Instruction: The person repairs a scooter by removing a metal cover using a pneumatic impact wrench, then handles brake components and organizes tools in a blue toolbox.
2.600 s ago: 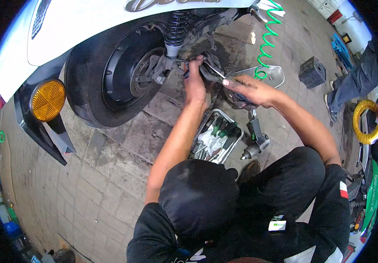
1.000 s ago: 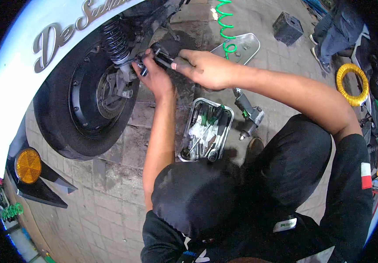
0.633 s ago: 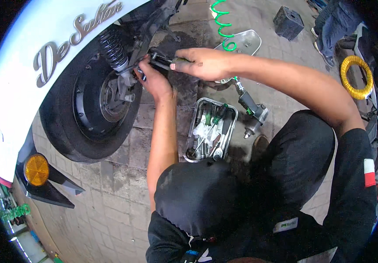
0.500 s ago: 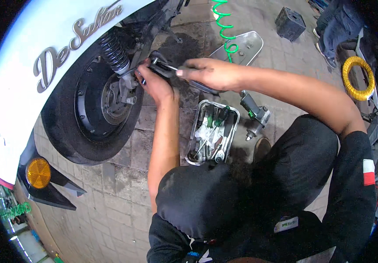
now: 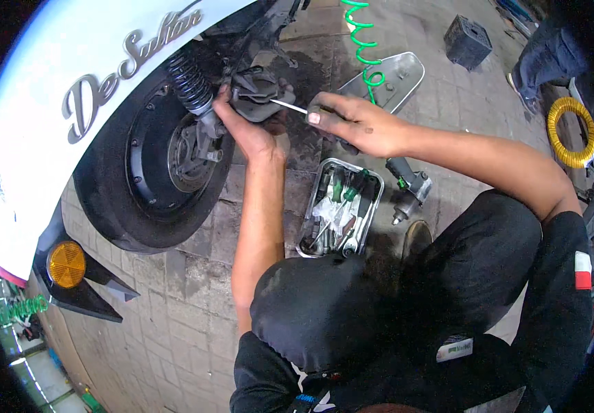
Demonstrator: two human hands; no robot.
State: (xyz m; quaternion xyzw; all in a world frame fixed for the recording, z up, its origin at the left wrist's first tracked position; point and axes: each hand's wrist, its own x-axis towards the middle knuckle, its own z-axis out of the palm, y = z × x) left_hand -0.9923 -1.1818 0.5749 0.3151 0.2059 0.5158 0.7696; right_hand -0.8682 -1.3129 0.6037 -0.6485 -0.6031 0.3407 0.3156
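My left hand [image 5: 247,132] cradles a dark metal part [image 5: 254,87], apparently a brake caliper, beside the coil-spring shock [image 5: 189,84] of a white scooter. My right hand [image 5: 352,124] is closed round a screwdriver [image 5: 288,107] with a thin bright shaft; its tip touches that part, and the handle is mostly hidden by my fingers. The scooter's rear wheel [image 5: 107,189] and brake disc [image 5: 176,164] are at the left. Below my hands lies a metal tray of tools [image 5: 301,244]. An impact gun [image 5: 412,189] rests on the paving to its right.
The white body panel [image 5: 35,138] and black mudguard with amber reflector [image 5: 66,263] fill the left. A coiled green hose [image 5: 359,31], oval metal plate [image 5: 403,72] and dark block [image 5: 467,43] are behind my hands. At right stand another person's legs [image 5: 545,62] and a yellow hose coil [image 5: 572,131].
Compared with half a second ago, my right hand has drawn a little to the right, showing more shaft. The dark part in my left hand is turned and shows more of its face.
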